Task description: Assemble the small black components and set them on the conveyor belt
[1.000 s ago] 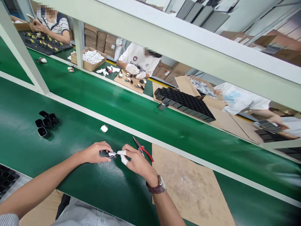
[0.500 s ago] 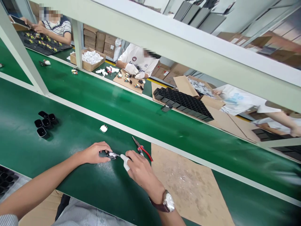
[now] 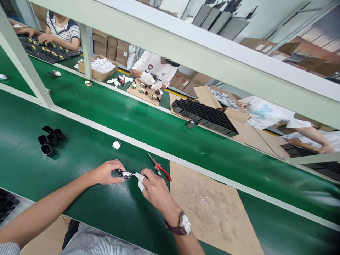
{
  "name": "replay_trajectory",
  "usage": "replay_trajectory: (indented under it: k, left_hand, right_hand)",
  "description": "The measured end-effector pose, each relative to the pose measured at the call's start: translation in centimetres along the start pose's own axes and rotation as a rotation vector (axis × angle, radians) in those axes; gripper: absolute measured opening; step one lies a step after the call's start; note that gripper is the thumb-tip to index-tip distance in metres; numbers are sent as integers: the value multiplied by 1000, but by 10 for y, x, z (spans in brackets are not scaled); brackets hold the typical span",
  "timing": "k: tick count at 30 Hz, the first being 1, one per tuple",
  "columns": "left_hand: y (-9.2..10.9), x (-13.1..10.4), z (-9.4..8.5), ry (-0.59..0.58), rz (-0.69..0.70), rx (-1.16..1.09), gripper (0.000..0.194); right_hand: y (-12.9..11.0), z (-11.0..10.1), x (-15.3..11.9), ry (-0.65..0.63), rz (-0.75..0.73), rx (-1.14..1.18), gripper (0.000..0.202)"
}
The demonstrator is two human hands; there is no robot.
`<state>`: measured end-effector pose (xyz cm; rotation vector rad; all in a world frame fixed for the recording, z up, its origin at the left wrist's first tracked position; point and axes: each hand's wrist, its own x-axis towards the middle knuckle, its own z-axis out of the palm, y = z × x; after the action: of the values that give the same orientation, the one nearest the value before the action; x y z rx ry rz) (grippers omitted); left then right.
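Observation:
My left hand (image 3: pixel 109 173) is closed around a small black plastic housing (image 3: pixel 117 173), its end turned toward my right hand. A circuit board with a white top (image 3: pixel 126 175) shows at the housing's end. My right hand (image 3: pixel 155 189), with white finger cots and a wristwatch, pinches a thin metal tool whose tip touches or nearly touches the board. Fingers hide most of that tool, so its kind is unclear. Just beyond my right hand lie red-handled long-nose pliers (image 3: pixel 159 166). A loose circuit board with a white top (image 3: pixel 116 145) rests farther up the green bench.
Several black housings (image 3: pixel 51 139) stand at left. A cardboard sheet (image 3: pixel 209 212) lies right of my hand. Behind a pale rail runs a green conveyor (image 3: pixel 127 109) carrying boards and a black housing (image 3: pixel 191 123). Co-workers sit across it, near a block of black housings (image 3: pixel 204 117). An overhead beam crosses above.
Boards and the black housing on the conveyor have moved right. My hands keep nearly the same pose, the tool tip still at the board. The far-left co-worker's hands have come down over the dark tray.

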<state>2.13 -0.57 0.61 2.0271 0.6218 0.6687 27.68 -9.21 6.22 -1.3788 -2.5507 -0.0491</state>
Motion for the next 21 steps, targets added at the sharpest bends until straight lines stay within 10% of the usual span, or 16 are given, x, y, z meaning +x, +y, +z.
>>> replay_trajectory:
  k: [21]
  left_hand:
    - [0,0,1,-5,-2,7,21]
  right_hand:
    - [4,9,5,27,78,258,23]
